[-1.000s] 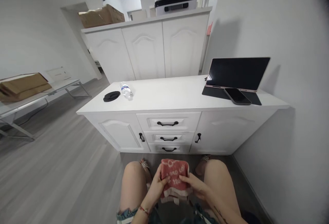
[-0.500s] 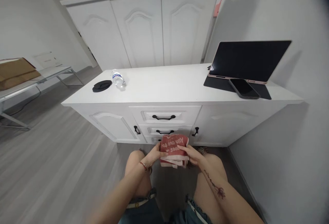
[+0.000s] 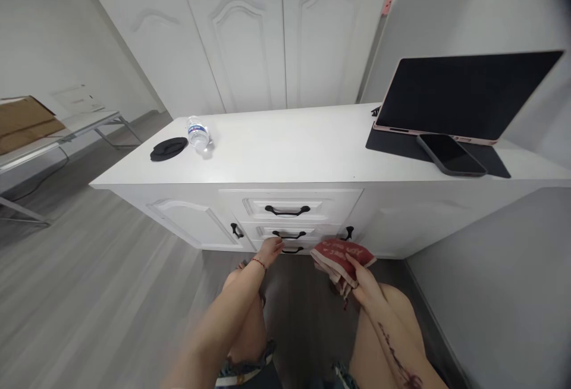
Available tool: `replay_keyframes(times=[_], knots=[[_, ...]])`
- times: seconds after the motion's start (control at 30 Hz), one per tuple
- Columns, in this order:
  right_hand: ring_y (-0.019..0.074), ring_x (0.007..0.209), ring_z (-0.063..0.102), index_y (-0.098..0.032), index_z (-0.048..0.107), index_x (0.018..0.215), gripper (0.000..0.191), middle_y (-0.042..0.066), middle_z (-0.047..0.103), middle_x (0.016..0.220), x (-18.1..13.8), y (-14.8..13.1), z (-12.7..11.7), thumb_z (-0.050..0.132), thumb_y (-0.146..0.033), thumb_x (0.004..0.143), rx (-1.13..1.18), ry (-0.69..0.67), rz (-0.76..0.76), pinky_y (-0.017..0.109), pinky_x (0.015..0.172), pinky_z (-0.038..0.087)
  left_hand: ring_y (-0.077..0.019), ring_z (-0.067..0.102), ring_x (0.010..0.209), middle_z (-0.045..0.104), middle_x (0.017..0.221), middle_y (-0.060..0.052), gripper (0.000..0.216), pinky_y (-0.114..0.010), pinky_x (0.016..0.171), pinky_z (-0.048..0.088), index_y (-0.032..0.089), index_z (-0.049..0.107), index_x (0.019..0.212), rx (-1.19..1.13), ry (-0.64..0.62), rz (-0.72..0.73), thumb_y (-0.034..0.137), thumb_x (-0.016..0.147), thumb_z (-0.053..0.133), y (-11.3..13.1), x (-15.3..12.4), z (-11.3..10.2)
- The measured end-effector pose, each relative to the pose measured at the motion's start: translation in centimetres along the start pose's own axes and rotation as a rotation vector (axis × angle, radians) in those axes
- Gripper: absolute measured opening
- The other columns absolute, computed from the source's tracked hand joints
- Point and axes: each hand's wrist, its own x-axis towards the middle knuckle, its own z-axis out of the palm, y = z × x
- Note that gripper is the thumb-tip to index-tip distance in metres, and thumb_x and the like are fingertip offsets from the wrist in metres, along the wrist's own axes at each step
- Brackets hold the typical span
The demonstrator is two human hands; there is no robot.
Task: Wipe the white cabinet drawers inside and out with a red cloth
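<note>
My right hand is closed on a folded red cloth with white lettering, held low in front of the white sideboard. My left hand has let go of the cloth and reaches forward, fingers stretched out, to the black handle of the lowest drawer. Its fingertips are at the left end of that handle; a grip does not show. Above it are the middle drawer handle and the top drawer handle. All three drawers are shut. My knees show below the hands.
On the sideboard top lie a water bottle and a black lid at the left, a propped tablet and a phone at the right. A tall white cupboard stands behind; a table with cardboard is far left.
I have come closer to the sideboard. My left hand left the cloth and went forward to the lowest drawer handle. My right hand carried the cloth to the right.
</note>
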Motion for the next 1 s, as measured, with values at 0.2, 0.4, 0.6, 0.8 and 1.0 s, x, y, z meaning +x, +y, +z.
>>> replay_keyframes(times=[0.2,0.4,0.6,0.8,1.0], knots=[[0.0202,0.064,0.070,-0.017,0.065,0.092,0.028,0.003,0.074,0.076,0.8,0.3,0.1,0.075,-0.013,0.066,0.052,0.059,0.036,0.030,0.059,0.061,-0.0139,0.059,0.070,0.057,0.064,-0.001,0.017,-0.026,0.080,0.048,0.019,0.055,0.067,-0.017,0.041,0.008,0.008,0.080,0.058,-0.2,2.8,1.7],[0.0201,0.072,0.072,-0.020,0.065,0.094,0.029,0.003,0.075,0.084,1.3,1.2,0.2,0.075,-0.015,0.067,0.043,0.044,0.015,0.030,0.066,0.062,-0.0150,0.059,0.075,0.058,0.067,0.000,0.023,-0.029,0.084,0.045,0.021,0.051,0.063,-0.027,0.052,0.058,0.006,0.071,0.067,-1.4,3.5,2.4],[0.0208,0.077,0.072,-0.017,0.064,0.094,0.031,0.003,0.075,0.086,1.0,1.4,0.7,0.077,-0.020,0.066,0.038,-0.014,0.031,0.033,0.072,0.062,-0.0159,0.061,0.078,0.060,0.072,0.000,0.023,-0.030,0.083,0.047,0.022,0.052,0.069,-0.028,0.015,0.054,0.007,0.070,0.070,-1.4,3.1,1.6],[0.0200,0.072,0.071,-0.017,0.065,0.094,0.029,0.003,0.075,0.083,-0.3,1.0,2.0,0.073,-0.014,0.067,0.069,-0.025,0.025,0.032,0.068,0.062,-0.0153,0.059,0.073,0.058,0.067,0.001,0.020,-0.031,0.080,0.048,0.022,0.055,0.072,-0.020,0.003,0.026,0.006,0.073,0.066,-2.5,2.1,0.5],[0.0201,0.076,0.071,-0.016,0.067,0.093,0.021,0.004,0.075,0.084,-2.5,0.0,1.8,0.065,-0.015,0.072,0.083,-0.056,0.043,0.031,0.073,0.061,-0.0114,0.055,0.065,0.058,0.065,0.001,0.022,-0.027,0.075,0.047,0.019,0.053,0.066,-0.054,-0.039,0.036,0.006,0.070,0.071,-4.4,0.1,-1.1]])
